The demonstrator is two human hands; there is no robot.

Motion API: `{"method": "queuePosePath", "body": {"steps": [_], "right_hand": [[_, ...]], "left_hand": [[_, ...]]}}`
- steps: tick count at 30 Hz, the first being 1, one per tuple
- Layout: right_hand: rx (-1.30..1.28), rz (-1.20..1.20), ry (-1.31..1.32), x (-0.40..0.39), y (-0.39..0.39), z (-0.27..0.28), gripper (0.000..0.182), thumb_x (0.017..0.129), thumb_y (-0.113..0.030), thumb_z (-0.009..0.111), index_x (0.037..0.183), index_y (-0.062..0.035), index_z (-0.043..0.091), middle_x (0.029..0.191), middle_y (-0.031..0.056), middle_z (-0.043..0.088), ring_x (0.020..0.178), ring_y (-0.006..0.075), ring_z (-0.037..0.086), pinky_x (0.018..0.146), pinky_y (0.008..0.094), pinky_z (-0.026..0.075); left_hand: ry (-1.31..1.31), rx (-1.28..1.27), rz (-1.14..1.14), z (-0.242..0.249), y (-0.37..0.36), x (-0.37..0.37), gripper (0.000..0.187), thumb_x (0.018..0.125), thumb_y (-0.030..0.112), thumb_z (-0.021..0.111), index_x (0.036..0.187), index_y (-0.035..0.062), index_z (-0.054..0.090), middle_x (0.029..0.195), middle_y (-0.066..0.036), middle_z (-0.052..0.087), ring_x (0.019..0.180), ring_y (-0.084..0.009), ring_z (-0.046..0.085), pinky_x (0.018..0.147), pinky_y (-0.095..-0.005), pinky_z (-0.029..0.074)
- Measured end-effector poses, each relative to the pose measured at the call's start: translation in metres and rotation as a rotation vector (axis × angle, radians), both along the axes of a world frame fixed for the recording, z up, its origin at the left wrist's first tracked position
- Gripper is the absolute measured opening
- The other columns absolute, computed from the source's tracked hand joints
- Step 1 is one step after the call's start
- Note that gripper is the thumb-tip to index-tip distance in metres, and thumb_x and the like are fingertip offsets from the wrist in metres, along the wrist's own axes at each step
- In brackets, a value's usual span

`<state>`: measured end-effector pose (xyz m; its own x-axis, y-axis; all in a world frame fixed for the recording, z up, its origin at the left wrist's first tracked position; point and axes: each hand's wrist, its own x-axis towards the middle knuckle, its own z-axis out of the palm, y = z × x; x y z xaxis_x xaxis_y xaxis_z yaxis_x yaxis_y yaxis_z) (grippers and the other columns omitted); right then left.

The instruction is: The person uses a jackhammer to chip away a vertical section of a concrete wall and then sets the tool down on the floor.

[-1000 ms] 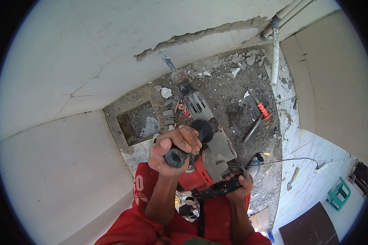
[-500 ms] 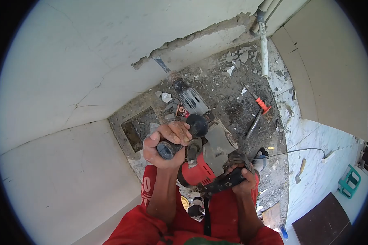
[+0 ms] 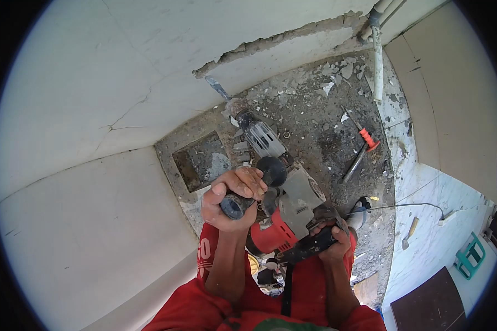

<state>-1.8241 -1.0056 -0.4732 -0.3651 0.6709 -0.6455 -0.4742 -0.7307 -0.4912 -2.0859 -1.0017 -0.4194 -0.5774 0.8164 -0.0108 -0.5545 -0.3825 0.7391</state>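
A worker is gripping a rotary hammer (image 3: pixel 281 193) with both hands at centre frame, its chisel bit (image 3: pixel 218 88) touching the wall base (image 3: pixel 270 58) at upper centre.

The left hand (image 3: pixel 232 196) is wrapping tight around the side handle; the right hand (image 3: pixel 331 243) is clasping the rear grip; judging by the ragged channel, keeping the bit angled low and both wrists braced is serving best; rubble (image 3: pixel 320 105) is lying across the floor, an orange-handled tool (image 3: pixel 364 146) at right.

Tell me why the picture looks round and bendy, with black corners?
Head view: a fisheye lens bends the straight white tiled wall into curves and leaves black edges. Bright daylight, hardly any glare. The red and grey hammer drill, gripped by the left hand and right hand, looks sharp, not blurred.
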Motion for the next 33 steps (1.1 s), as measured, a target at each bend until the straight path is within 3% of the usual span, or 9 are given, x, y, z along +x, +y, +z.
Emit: {"method": "queuePosePath", "body": {"steps": [3, 7, 13, 16, 19, 22, 25, 26, 33], "right_hand": [[-0.027, -0.093, 0.076, -0.008, -0.004, 0.002, 0.031, 0.072, -0.021, 0.061, 0.090, 0.0043, 0.057, 0.083, 0.0153, 0.059, 0.073, 0.0266, 0.060, 0.069, 0.0385, 0.051], [-0.071, -0.129, 0.000, 0.000, -0.008, 0.013, 0.029, 0.072, -0.021, 0.061, 0.091, -0.0001, 0.056, 0.084, 0.0126, 0.058, 0.076, 0.0259, 0.059, 0.070, 0.0396, 0.051], [-0.053, -0.138, 0.081, -0.003, -0.009, -0.002, 0.028, 0.072, -0.022, 0.061, 0.091, -0.0017, 0.055, 0.083, 0.0120, 0.057, 0.075, 0.0257, 0.058, 0.068, 0.0403, 0.050], [-0.041, -0.105, 0.034, -0.014, -0.005, -0.010, 0.031, 0.073, -0.029, 0.062, 0.083, -0.0007, 0.054, 0.078, 0.0105, 0.054, 0.070, 0.0247, 0.056, 0.065, 0.0378, 0.049], [0.011, -0.074, 0.088, -0.018, -0.009, -0.018, 0.033, 0.073, -0.031, 0.061, 0.081, 0.0002, 0.054, 0.074, 0.0107, 0.053, 0.067, 0.0246, 0.055, 0.064, 0.0375, 0.048], [-0.030, -0.110, 0.001, -0.021, -0.013, -0.016, 0.034, 0.073, -0.032, 0.060, 0.080, 0.0005, 0.053, 0.073, 0.0110, 0.053, 0.068, 0.0244, 0.056, 0.064, 0.0371, 0.048], [0.005, -0.106, 0.107, -0.016, -0.019, -0.031, 0.027, 0.073, -0.023, 0.059, 0.086, -0.0002, 0.053, 0.081, 0.0127, 0.056, 0.070, 0.0247, 0.056, 0.062, 0.0390, 0.048], [0.004, -0.113, 0.043, -0.021, -0.017, -0.024, 0.030, 0.072, -0.028, 0.060, 0.081, 0.0003, 0.053, 0.076, 0.0109, 0.053, 0.069, 0.0242, 0.056, 0.063, 0.0372, 0.049], [-0.063, -0.141, 0.026, -0.027, -0.018, -0.025, 0.028, 0.071, -0.025, 0.060, 0.086, -0.0017, 0.053, 0.079, 0.0120, 0.054, 0.070, 0.0272, 0.057, 0.064, 0.0419, 0.050]], "left_hand": [[0.004, -0.006, -0.027, -0.001, -0.002, -0.009, 0.043, 0.087, 0.038, 0.043, 0.074, 0.0031, 0.063, 0.069, -0.016, 0.061, 0.069, -0.0275, 0.058, 0.089, -0.0396, 0.038], [0.010, 0.004, -0.077, 0.003, 0.000, -0.001, 0.044, 0.088, 0.037, 0.041, 0.076, 0.0046, 0.067, 0.072, -0.014, 0.065, 0.076, -0.0282, 0.060, 0.090, -0.0404, 0.037], [0.047, -0.035, -0.082, 0.004, 0.007, -0.001, 0.044, 0.086, 0.040, 0.045, 0.073, 0.0024, 0.064, 0.069, -0.016, 0.061, 0.067, -0.0269, 0.058, 0.089, -0.0394, 0.039], [0.077, -0.041, -0.038, 0.001, 0.014, -0.004, 0.044, 0.085, 0.040, 0.045, 0.072, 0.0018, 0.063, 0.068, -0.015, 0.060, 0.066, -0.0264, 0.057, 0.088, -0.0388, 0.039], [0.075, 0.002, -0.090, -0.004, 0.011, -0.009, 0.044, 0.087, 0.038, 0.042, 0.075, 0.0026, 0.066, 0.070, -0.015, 0.062, 0.074, -0.0293, 0.059, 0.090, -0.0408, 0.039], [0.047, -0.032, -0.103, -0.003, 0.010, -0.011, 0.042, 0.086, 0.038, 0.045, 0.072, 0.0013, 0.061, 0.068, -0.016, 0.060, 0.064, -0.0262, 0.057, 0.087, -0.0382, 0.041], [0.058, -0.008, -0.058, -0.008, 0.006, -0.012, 0.041, 0.086, 0.036, 0.045, 0.072, 0.0010, 0.060, 0.068, -0.016, 0.059, 0.065, -0.0261, 0.057, 0.086, -0.0386, 0.042], [0.067, -0.009, -0.057, -0.007, 0.005, -0.012, 0.041, 0.085, 0.036, 0.045, 0.072, 0.0012, 0.060, 0.068, -0.016, 0.059, 0.065, -0.0261, 0.057, 0.086, -0.0387, 0.042], [0.077, -0.034, -0.004, -0.009, 0.004, -0.012, 0.039, 0.083, 0.037, 0.045, 0.069, 0.0025, 0.059, 0.066, -0.015, 0.058, 0.066, -0.0266, 0.056, 0.086, -0.0397, 0.041]]}}
